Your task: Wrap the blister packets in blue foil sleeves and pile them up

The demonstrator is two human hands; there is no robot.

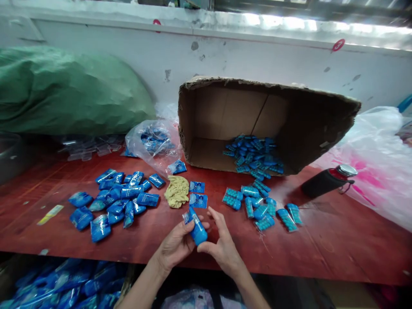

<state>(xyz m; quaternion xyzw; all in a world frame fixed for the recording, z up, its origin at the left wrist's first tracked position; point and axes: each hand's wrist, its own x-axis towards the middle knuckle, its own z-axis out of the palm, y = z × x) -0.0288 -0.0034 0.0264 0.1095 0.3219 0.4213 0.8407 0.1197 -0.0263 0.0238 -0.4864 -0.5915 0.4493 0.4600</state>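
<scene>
My left hand (pixel 180 241) is closed around a small blue packaged item (pixel 198 229) with a rounded light-blue end. What lies inside its printed wrapping I cannot make out. My right hand (pixel 223 244) is beside it, fingers spread, with the thumb close to the rounded end; whether it touches is unclear. Just beyond the hands lie two flat blue printed cards (pixel 198 201) and a crumpled yellowish glove-like piece (pixel 177 192). To the left is a heap of blue wrapped packets (pixel 120 195). Clear containers of blue-green balls (pixel 260 206) lie to the right.
A cardboard box (pixel 206 150) on its side holds more ball containers. Around it are a black bottle (pixel 322 182), a clear bag (pixel 154 143) of blue pieces, a green sack (pixel 74 92) and white plastic bags (pixel 376 163). More packets (pixel 71 283) sit below the red table's (pixel 337 249) edge.
</scene>
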